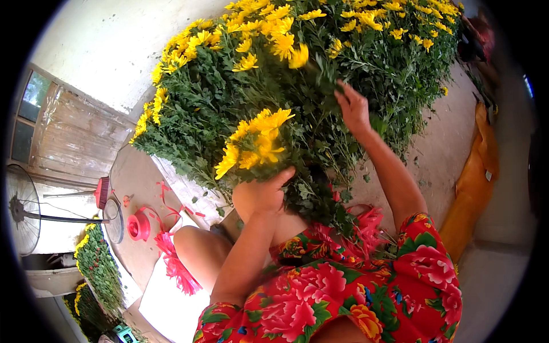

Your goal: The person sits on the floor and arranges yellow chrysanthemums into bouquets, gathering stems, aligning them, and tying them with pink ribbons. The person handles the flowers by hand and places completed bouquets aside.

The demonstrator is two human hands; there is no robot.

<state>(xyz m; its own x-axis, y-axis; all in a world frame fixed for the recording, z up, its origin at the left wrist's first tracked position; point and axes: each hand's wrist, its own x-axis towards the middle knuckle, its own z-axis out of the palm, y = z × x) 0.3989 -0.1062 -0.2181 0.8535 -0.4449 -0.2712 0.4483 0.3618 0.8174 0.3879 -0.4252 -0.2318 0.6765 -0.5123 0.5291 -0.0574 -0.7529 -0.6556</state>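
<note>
My left hand (262,193) is closed round a small bunch of yellow chrysanthemums (266,143), held above my knee. Its blooms point up and to the left, and the leafy stems hang down toward my lap. Farther off and to the right, my right hand (353,108) has its fingers pinched on a leafy chrysanthemum stem (326,79). That stem is smeared by motion, with a yellow bloom (298,56) seemingly at its end. Both hands work in front of a large heap of yellow chrysanthemums (377,74), blooms at the far side.
Pink plastic ribbon (366,223) lies by my lap, with more strips (176,266) beside my left leg. On the floor at left are a ribbon roll (138,227), a red broom (102,192) and a standing fan (23,211). An orange-brown sheet (479,166) lies at right.
</note>
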